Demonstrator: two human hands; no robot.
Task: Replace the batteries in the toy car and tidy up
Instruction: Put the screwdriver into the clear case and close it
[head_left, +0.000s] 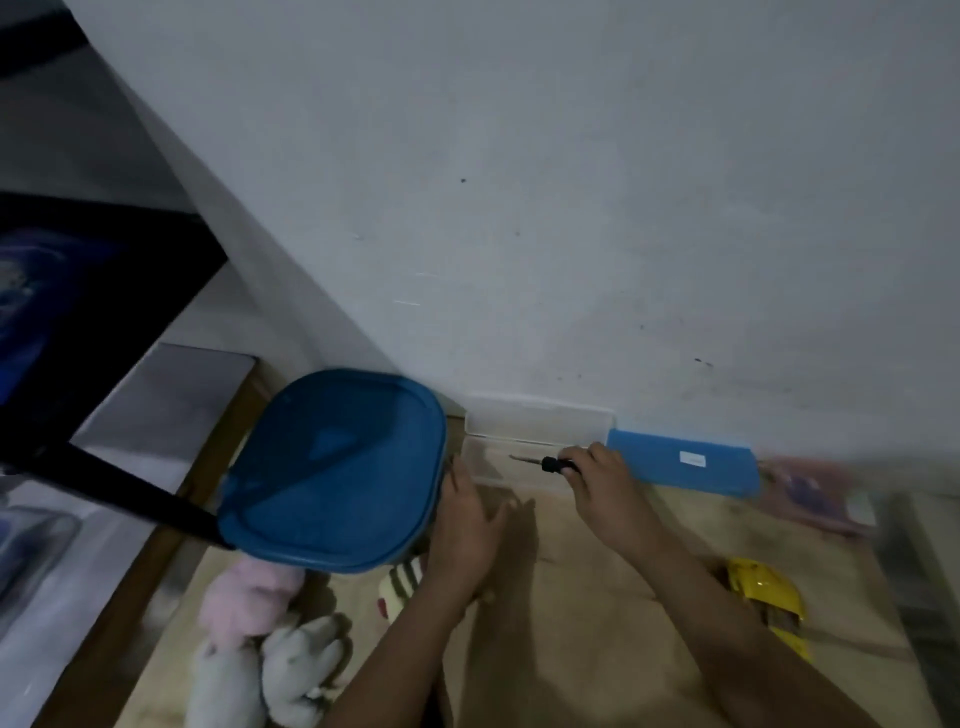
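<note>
My right hand (605, 480) grips a small black-handled screwdriver (543, 462), its tip pointing left over a clear plastic case (535, 426) that stands open against the wall. My left hand (467, 512) hovers with fingers spread beside the blue-lidded container (332, 467), holding nothing. The yellow toy car (769, 603) lies on the wooden table at the right, behind my right forearm. No batteries are visible.
A flat blue box (683, 462) lies along the wall right of the clear case, with a blurred pinkish packet (815, 493) beyond it. Pink and white plush toys (260, 634) lie at the front left. A dark monitor (78, 322) and its stand reach in from the left.
</note>
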